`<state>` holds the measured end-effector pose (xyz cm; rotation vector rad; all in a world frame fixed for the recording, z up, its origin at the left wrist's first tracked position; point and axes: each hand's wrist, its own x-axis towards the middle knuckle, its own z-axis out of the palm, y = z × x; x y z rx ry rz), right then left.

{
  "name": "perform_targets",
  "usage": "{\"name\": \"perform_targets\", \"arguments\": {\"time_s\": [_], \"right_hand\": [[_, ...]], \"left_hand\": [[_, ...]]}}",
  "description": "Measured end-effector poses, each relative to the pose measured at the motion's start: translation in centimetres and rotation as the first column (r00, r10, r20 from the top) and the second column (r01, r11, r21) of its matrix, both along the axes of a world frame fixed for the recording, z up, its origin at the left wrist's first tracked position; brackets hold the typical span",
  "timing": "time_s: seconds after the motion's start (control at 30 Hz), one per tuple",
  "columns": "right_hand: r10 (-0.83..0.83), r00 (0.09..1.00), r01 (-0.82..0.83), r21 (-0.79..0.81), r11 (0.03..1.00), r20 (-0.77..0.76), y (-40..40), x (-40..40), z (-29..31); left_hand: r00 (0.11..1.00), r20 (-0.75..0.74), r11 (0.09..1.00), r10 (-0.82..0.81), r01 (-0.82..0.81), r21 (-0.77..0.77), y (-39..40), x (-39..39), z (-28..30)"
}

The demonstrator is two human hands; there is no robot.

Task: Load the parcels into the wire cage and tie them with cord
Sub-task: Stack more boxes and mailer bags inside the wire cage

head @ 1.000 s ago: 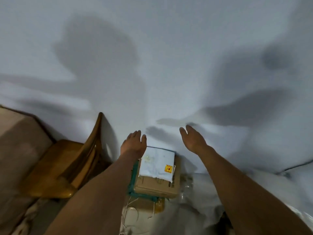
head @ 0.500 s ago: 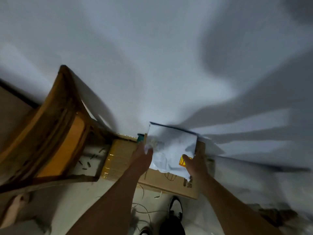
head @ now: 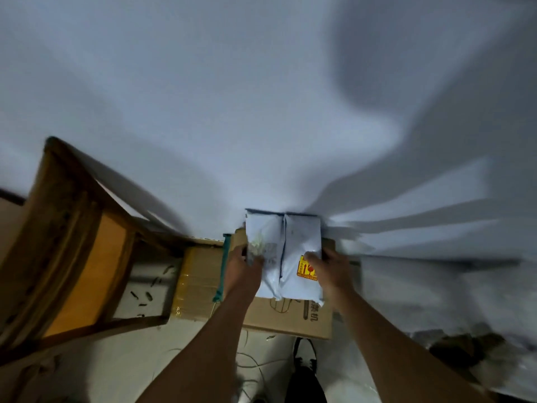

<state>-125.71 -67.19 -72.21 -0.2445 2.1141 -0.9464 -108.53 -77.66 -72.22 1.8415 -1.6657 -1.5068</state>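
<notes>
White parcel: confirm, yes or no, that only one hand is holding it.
No: the left hand and right hand each grip a side of the white parcel.

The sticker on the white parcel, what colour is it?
Yellow with red markings, seen in the head view on the sticker, partly under the right hand.

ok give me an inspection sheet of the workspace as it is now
surface: pale floor, partly shadowed
job's things: white mailer with yellow sticker lies on a cardboard box; a yellow taped parcel is left of the box; a teal strip runs between them; no wire cage recognisable
clutter: dark bits on floor
grippers: left hand and right hand grip the mailer's two sides
cables: thin pale cord loose on floor
surroundings: wooden chair at left, white wall, dark shoe
</notes>
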Motion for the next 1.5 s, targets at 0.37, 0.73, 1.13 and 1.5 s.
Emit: {"name": "perform_targets", "arguments": {"time_s": [0.37, 0.73, 1.13, 1.5], "right_hand": [[-0.119, 0.980, 0.119, -0.010, 0.993, -0.160, 9.4, 3.8, 16.1], [-0.192, 0.981, 0.192, -0.020, 0.981, 0.014, 12.7, 4.9, -1.1], [-0.162, 0.986, 0.159, -0.070, 0.985, -0.043, 11.2, 3.1, -7.9], [-0.447, 0.843, 0.519, -0.234, 0.822, 0.298, 27.2, -5.6, 3.7]], "left_hand": [[0.963, 0.124, 0.953, -0.241, 0.259, -0.159, 8.6, 0.6, 16.0], [0.968, -0.250, 0.994, -0.032, 0.057, 0.094, 14.5, 1.0, 2.3], [0.976, -0.191, 0.976, 0.105, -0.064, 0.208, 9.3, 1.5, -6.0], [0.896, -0.444, 0.896, 0.019, 0.182, 0.406, 15.7, -7.5, 2.2]]}}
